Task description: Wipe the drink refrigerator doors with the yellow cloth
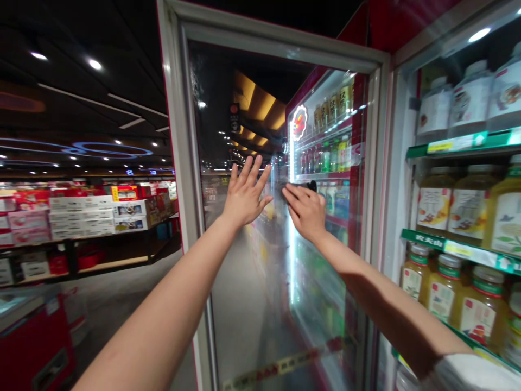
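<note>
A glass fridge door with a pale metal frame stands swung open in front of me. My left hand lies flat against its glass with the fingers spread, holding nothing. To its right, my right hand is at the same pane, fingers together and bent over a small black object. Only bits of that object show past the fingers, so its kind is hidden.
On the right, open fridge shelves hold rows of bottled drinks. Beyond the glass stands another lit drinks fridge, or its reflection. Stacked boxes fill a display at left, with a red chest unit below.
</note>
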The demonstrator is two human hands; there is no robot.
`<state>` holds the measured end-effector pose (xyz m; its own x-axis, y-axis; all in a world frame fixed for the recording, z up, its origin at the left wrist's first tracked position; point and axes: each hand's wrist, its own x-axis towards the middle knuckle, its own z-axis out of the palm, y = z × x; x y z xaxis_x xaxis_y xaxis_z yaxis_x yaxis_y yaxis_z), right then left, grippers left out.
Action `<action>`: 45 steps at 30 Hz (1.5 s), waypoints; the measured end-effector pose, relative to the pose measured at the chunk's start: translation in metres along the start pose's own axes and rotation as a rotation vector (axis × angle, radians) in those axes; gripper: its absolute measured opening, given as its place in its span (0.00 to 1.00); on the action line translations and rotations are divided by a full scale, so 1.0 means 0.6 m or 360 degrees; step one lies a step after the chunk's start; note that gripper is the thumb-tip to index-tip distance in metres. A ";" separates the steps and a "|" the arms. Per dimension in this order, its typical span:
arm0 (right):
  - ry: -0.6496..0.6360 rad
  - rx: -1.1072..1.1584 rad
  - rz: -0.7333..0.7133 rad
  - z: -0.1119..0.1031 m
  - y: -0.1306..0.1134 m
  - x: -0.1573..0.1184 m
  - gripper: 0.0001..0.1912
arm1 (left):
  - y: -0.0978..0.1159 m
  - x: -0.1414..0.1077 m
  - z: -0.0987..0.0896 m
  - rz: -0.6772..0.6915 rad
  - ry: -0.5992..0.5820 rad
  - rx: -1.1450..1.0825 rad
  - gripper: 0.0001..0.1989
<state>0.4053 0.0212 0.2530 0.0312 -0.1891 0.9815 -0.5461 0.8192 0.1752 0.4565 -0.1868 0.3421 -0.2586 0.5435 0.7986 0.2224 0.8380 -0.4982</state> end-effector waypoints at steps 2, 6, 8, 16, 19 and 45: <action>-0.0192 0.0029 -0.0222 -0.007 -0.006 -0.039 0.24 | -0.011 0.004 0.000 0.0024 -0.0058 -0.0042 0.38; -0.0147 0.0014 0.0055 -0.012 0.013 -0.042 0.26 | -0.033 0.005 -0.013 0.0122 -0.0213 -0.0097 0.39; 0.0013 -0.0005 0.0329 -0.002 0.010 -0.007 0.26 | -0.038 -0.014 -0.027 0.0147 -0.0298 -0.0088 0.40; -0.0284 0.0126 0.0041 0.014 -0.107 -0.003 0.29 | -0.015 -0.206 -0.066 -0.0130 -0.0253 0.0040 0.37; -0.0340 0.0171 -0.0051 0.004 -0.096 -0.037 0.27 | -0.020 -0.254 -0.068 -0.0169 -0.0302 0.0047 0.38; -0.0213 0.0074 -0.0028 0.030 -0.183 0.112 0.30 | -0.030 -0.300 -0.064 -0.0025 -0.0334 0.0117 0.35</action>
<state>0.4520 -0.0913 0.2981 -0.0693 -0.2764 0.9585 -0.5846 0.7898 0.1856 0.5354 -0.3015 0.2202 -0.4529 0.5223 0.7225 0.1495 0.8434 -0.5160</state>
